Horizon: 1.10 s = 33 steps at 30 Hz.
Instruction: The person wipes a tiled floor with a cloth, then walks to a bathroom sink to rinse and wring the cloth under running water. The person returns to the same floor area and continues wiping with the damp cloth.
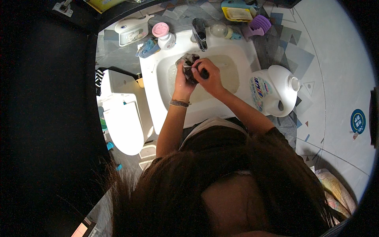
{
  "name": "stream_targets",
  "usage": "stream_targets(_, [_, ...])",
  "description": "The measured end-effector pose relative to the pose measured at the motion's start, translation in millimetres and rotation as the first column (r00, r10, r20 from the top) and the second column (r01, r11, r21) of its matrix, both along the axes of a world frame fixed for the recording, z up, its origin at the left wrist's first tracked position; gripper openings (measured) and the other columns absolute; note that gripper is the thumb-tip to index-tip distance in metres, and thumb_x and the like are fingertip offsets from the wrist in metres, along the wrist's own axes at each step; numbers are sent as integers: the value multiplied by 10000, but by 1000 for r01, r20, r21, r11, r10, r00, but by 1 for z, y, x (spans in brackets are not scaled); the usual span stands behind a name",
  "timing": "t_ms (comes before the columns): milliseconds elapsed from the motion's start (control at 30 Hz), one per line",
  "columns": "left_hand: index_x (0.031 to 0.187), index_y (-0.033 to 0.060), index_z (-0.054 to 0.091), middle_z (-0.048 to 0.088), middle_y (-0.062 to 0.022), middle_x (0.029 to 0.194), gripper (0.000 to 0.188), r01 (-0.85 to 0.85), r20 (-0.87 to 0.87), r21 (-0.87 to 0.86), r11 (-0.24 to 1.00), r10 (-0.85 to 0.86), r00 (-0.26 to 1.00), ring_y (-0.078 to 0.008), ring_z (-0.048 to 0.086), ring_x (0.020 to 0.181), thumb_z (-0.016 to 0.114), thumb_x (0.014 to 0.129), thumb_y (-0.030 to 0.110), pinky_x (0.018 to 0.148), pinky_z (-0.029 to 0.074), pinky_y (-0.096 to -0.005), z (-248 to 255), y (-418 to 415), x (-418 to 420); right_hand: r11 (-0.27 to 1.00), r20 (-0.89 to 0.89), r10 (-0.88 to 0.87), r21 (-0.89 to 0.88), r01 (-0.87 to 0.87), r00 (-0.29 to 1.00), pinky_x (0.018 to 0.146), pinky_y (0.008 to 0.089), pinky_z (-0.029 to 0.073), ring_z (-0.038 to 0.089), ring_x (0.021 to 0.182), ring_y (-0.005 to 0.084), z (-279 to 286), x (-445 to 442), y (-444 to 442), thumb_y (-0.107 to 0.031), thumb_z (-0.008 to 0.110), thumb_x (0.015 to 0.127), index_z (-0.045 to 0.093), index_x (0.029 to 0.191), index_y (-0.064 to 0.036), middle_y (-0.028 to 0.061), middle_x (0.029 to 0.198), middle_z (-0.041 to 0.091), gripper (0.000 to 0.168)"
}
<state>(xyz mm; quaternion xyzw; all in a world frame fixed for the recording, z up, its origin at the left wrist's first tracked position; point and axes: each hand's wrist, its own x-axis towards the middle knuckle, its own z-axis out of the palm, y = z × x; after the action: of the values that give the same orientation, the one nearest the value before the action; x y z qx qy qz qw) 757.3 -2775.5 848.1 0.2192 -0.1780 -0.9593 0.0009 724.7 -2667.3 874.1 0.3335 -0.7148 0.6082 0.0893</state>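
Over a white washbasin [163, 74] I hold a dark, soapy cloth item [190, 72] between both hands. White suds cling to its upper end. My left hand [184, 83] wraps it from the left, a bracelet on that wrist. From the right, my right hand [211, 74] pinches a bunched part of it with curled fingers. Whether this is a sock or another small garment cannot be made out. Cloudy water [228, 78] lies in the basin beneath. Just beyond my hands, a black faucet [200, 34] stands at the basin's back edge.
A pink-topped pump bottle [166, 37], a blue cloth [149, 48] and a whale-shaped soap dish [134, 31] sit back left. A baby bottle [223, 31], a purple brush [259, 25] and a yellow soap dish [237, 14] line the back right. A detergent jug [275, 91] stands right; a toilet [124, 127] left.
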Motion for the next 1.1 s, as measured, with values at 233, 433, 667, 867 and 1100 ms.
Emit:
stream_targets(233, [941, 78, 584, 642, -78, 936, 474, -112, -17, -90, 990, 111, 994, -225, 616, 877, 434, 892, 525, 848, 482, -368, 18, -11, -15, 930, 740, -52, -208, 303, 670, 563, 280, 400, 458, 614, 106, -33, -16, -3, -103, 636, 853, 470, 721, -50, 7, 709, 524, 220])
stream_targets(433, [710, 105, 486, 477, 7, 641, 278, -124, 109, -398, 909, 180, 978, -126, 491, 595, 581, 858, 320, 561, 420, -291, 28, 3, -28, 887, 969, 202, -244, 392, 145, 550, 317, 441, 562, 634, 163, -58, -28, -13, -238, 589, 869, 571, 821, -102, 34, 761, 590, 146])
stream_targets(667, [746, 83, 517, 545, -34, 713, 399, -88, 33, -490, 867, 119, 992, -154, 553, 653, 466, 902, 446, 610, 472, -299, 31, -11, -37, 793, 823, 568, -543, 277, -15, 658, 366, 534, 630, 791, 211, -21, -18, -12, -338, 518, 900, 570, 980, -100, 45, 948, 626, 256])
stream_targets(867, [1146, 39, 543, 572, -52, 1085, 405, -85, -95, -673, 735, 27, 995, -204, 524, 1040, 367, 946, 344, 926, 402, -345, 32, -21, -31, 785, 814, 572, -579, 218, 103, 739, 363, 535, 623, 917, 192, -32, -55, 2, -249, 555, 891, 551, 1109, -103, 45, 1032, 624, 262])
stream_targets(1100, [1355, 56, 292, 557, -181, 1191, 466, 531, 235, -582, 616, -498, 835, -251, 612, 995, 428, 930, 191, 720, 559, -314, 14, -37, 16, 976, 273, 185, 63, -209, 944, 761, 298, 455, 568, 837, 171, 25, -86, 11, -180, 679, 822, 587, 857, -71, 26, 908, 610, 146])
